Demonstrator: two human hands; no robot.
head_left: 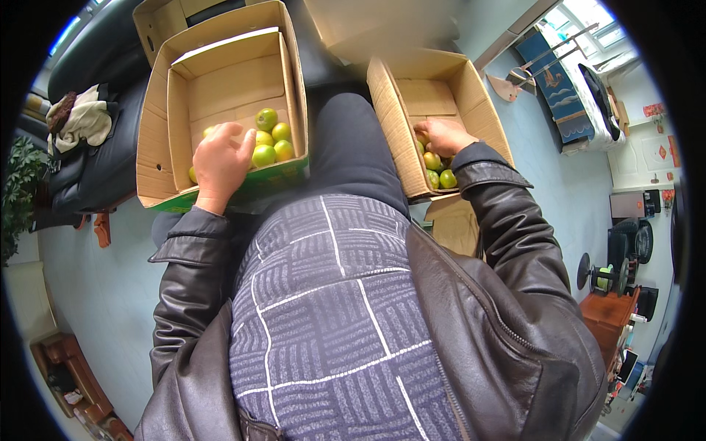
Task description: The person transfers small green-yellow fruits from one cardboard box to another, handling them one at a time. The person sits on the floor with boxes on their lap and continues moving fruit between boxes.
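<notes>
Two open cardboard boxes lie before me. The left cardboard box (151, 138) has an inner carton, with several green-yellow citrus fruits (264, 155) gathered at its near right side. Over its near left part is my left hand (223, 160), fingers loosely curved and thumb apart; a couple of fruits show partly behind and beside it, and no fruit is seen in its grasp. My right hand (444, 136) reaches down into the right cardboard box (386, 110), its fingertips at a fruit near the inner left wall. More green-orange citrus fruits (432, 161) lie below that hand. Whether it grips the fruit is unclear.
Another cardboard box (358, 27) stands beyond, partly blurred. A black leather sofa (110, 154) with clothing on it is at the left. Under the right box's near edge is a piece of cardboard (455, 223). A bed (557, 88) and a wooden desk (609, 320) are farther right.
</notes>
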